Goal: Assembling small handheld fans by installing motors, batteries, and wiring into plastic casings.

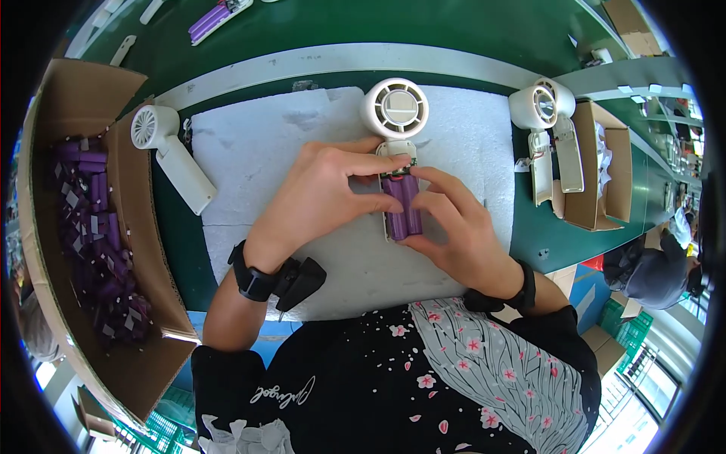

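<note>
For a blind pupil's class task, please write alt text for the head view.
A person's left hand and right hand hold an opened white handheld fan, touching its two purple cells, over a foam sheet. A cardboard box of similar cells stands left; more fans lie right.

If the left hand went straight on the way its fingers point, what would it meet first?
Beyond the purple batteries that the left hand already seems to touch, the first thing is probably the right hand, facing it from the other side; depth is unclear here.

Green worktable [363,30], blue floor [581,286]; bright windows [629,401] lower right, apparently daylit.
</note>
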A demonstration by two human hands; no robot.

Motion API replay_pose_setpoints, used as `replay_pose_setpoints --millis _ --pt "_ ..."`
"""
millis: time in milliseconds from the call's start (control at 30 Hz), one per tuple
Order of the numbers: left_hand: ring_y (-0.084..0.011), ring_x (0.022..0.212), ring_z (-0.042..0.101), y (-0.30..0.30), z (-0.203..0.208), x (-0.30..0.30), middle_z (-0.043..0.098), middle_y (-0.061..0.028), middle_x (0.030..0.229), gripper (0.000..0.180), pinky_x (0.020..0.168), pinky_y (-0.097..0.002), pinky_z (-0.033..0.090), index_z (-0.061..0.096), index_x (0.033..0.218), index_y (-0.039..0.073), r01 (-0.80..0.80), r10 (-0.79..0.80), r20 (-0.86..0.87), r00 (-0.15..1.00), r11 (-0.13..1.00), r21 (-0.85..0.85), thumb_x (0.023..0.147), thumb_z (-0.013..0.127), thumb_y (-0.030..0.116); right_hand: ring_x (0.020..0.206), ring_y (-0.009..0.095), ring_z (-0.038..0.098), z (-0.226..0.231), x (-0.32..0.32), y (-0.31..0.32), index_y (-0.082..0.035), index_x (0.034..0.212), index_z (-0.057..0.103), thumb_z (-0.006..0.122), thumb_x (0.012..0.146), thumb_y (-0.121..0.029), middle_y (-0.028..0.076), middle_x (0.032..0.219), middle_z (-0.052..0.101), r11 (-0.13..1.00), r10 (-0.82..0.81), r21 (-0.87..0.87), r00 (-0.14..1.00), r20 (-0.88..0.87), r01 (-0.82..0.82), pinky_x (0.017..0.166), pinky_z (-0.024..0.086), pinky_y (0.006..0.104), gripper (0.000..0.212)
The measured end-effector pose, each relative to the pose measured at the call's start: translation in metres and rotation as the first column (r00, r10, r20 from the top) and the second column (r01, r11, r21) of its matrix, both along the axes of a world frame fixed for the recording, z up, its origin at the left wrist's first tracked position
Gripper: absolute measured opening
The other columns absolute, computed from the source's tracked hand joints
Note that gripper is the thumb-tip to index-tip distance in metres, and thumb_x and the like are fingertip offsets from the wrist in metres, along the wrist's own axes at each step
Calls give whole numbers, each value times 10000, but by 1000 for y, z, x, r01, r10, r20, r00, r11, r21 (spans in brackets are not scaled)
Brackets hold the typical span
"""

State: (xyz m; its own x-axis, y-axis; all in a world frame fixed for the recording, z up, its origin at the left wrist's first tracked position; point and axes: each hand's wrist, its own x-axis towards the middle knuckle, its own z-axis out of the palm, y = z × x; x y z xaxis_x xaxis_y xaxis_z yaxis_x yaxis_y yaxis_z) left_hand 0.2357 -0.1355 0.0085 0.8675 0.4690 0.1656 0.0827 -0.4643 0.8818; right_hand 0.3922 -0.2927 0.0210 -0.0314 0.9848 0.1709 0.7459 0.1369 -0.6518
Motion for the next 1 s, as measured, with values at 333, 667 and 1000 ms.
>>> replay_pose_setpoints --millis 333,667,1000 --pt "-239 899 702 -6 1 -2 672 -173 1130 513 785 -295 542 698 1124 84 -27 10 -107 994 987 -156 630 829 33 1013 307 579 6 -3 8 -68 1252 540 849 598 -57 143 1242 494 998 -12 -68 999 -42 9 813 528 395 723" --pt "-186 818 678 -2 1 -2 701 -125 1089 466 760 -291 535 702 1122 82 -1 -13 -73 997 980 -197 672 811 26 1008 324 568 9 -4 6 28 1214 574 839 585 -78 146 1269 523 989 89 88 949 302 -121 858 508 406 691" --pt "-225 927 617 -6 -20 4 579 -119 1239 528 789 -316 526 598 1245 102 -286 287 161 944 958 -29 744 763 69 1145 402 557 4 47 68 42 1227 542 772 715 -71 231 1268 549 891 -437 321 795 421 320 952 472 422 572"
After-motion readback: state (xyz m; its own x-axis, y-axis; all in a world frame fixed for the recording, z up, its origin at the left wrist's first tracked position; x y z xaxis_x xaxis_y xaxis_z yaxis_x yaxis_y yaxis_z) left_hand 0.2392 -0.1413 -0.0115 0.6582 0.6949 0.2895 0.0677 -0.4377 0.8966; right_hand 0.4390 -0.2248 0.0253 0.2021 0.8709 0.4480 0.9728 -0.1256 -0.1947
